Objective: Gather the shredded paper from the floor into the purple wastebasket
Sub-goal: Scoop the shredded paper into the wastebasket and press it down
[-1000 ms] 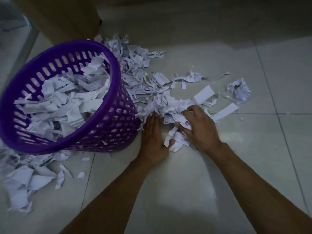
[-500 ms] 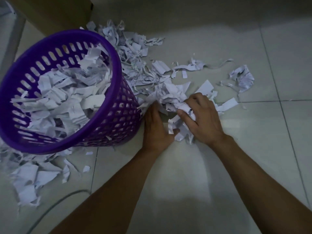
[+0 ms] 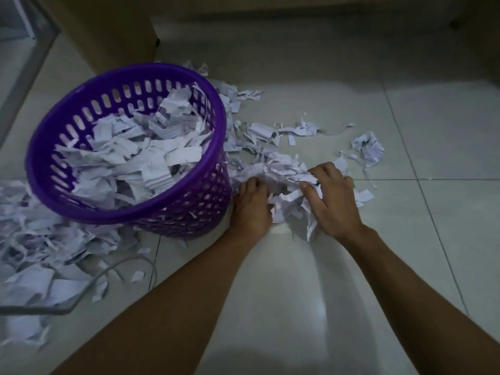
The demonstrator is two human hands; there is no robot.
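The purple wastebasket [image 3: 213, 201] stands on the floor at the left, well filled with white paper shreds. Right beside it lies a heap of shredded paper [image 3: 286, 174]. My left hand [image 3: 251, 207] lies flat on the tile against the heap's left side, close to the basket wall. My right hand [image 3: 332, 198] curls its fingers over the heap from the right and grips shreds. More shreds trail behind the basket [image 3: 243, 96] and a crumpled clump [image 3: 369, 147] lies apart at the right.
A big spread of shreds [image 3: 40, 253] covers the floor left of the basket. A grey cable [image 3: 127, 263] loops across it. A brown cardboard box [image 3: 108, 31] stands behind the basket. Bare tiles [image 3: 297, 293] stretch between my forearms.
Both hands have pushed the heap closer together and toward the basket. The right hand's fingers have curled deeper into the shreds. The camera has pulled back.
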